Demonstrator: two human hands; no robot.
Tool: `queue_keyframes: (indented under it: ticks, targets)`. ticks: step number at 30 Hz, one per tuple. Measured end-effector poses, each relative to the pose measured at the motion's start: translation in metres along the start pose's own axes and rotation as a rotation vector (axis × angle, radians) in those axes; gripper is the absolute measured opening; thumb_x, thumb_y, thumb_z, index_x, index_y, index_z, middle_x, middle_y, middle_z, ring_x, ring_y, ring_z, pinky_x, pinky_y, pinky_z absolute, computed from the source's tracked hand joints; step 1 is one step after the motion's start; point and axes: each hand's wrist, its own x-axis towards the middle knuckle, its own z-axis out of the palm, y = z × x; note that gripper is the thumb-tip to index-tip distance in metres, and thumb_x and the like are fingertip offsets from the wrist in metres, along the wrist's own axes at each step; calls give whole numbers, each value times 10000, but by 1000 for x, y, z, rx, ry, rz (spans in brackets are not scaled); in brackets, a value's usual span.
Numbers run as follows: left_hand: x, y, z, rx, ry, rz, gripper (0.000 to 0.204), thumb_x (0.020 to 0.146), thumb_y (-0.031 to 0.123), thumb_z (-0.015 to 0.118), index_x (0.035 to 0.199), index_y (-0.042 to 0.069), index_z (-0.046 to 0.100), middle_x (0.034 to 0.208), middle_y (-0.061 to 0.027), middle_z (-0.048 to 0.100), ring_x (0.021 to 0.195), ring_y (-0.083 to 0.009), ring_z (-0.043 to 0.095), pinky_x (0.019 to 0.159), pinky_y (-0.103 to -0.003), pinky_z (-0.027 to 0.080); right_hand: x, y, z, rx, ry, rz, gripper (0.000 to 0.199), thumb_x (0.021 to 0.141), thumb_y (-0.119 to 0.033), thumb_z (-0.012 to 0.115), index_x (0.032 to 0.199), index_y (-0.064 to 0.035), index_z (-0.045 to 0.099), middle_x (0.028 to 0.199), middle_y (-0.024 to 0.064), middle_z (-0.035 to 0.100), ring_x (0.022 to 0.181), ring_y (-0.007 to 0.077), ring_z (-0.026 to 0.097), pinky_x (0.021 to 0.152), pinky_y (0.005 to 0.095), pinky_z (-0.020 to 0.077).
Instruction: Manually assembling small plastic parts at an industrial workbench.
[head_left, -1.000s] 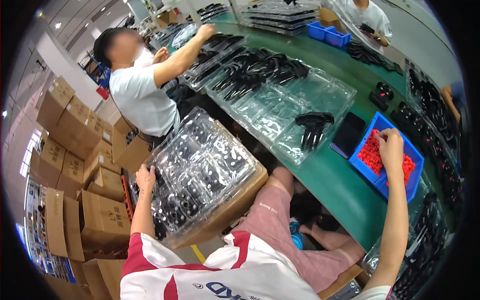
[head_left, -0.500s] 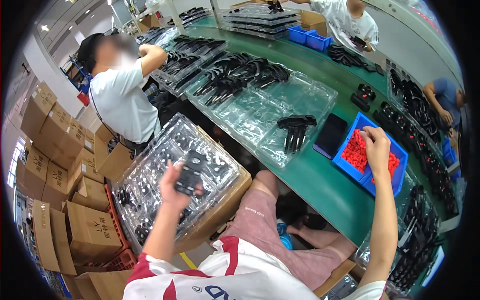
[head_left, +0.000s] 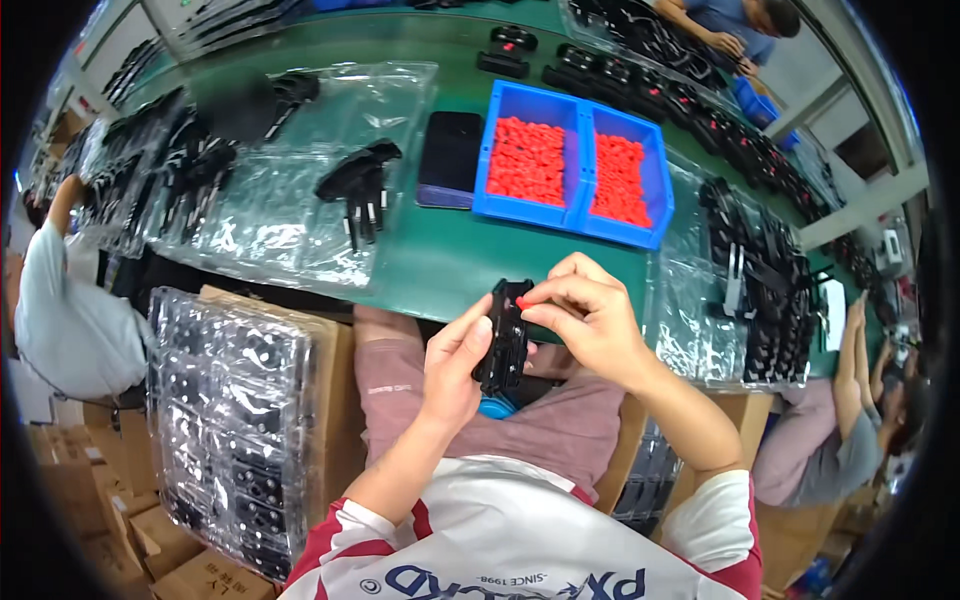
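Observation:
My left hand (head_left: 458, 362) grips a black plastic part (head_left: 505, 335), held on edge over my lap at the table's near edge. From the right, my right hand (head_left: 592, 315) pinches a small red piece (head_left: 522, 302) against the black part's upper side. Part of the left fingers lies hidden behind the black part. Beyond the hands stands a blue two-compartment bin (head_left: 575, 212), both sides filled with small red pieces (head_left: 527, 160). A dark phone (head_left: 449, 150) lies beside the bin on its left.
Clear plastic trays (head_left: 275, 225) with black parts (head_left: 362, 185) cover the green table's (head_left: 430, 268) left. More black assemblies (head_left: 775, 290) fill trays at right. A plastic-wrapped stack (head_left: 235, 400) sits on a carton at my left. Other people (head_left: 75, 310) work around the table.
My left hand has brought the black part from the left stack to in front of me. My right hand has left the blue bin with a red piece and met it. The view turned right.

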Motion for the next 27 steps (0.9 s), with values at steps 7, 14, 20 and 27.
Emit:
queue_keyframes:
  ticks: [7, 14, 20, 27]
  targets:
    - [-1, -16, 0, 105, -68, -45, 438, 1002, 138, 476, 1405, -27, 418, 1113, -190, 641, 852, -263, 685, 728, -329, 591, -17, 9, -3, 174, 98, 262, 175, 795, -57, 749, 909, -13, 624, 701, -10, 447, 591, 78, 428, 531, 218, 372]
    - [-10, -7, -18, -48, -86, -120, 506, 995, 157, 481, 1449, -10, 335, 1206, -219, 597, 897, -333, 683, 755, -375, 591, 6, -8, 3, 146, -89, 565, 282, 774, -114, 783, 983, -28, 613, 722, -10, 492, 593, 68, 437, 527, 205, 384]
    - [-14, 7, -24, -270, -101, -75, 619, 972, 172, 492, 1501, 36, 202, 1293, -258, 522, 955, -392, 664, 782, -443, 583, 61, 18, -68, -692, 282, -6, 140, 811, -61, 667, 930, 1, 703, 822, 66, 646, 606, 163, 510, 581, 279, 434]
    - [-17, 7, -29, -241, -145, -86, 670, 952, 169, 487, 1518, 83, 139, 1282, -282, 499, 974, -409, 650, 798, -494, 569, 80, 52, -90, -1278, -126, 275, 186, 762, 21, 595, 921, 27, 691, 888, 143, 673, 743, 326, 620, 698, 382, 498]
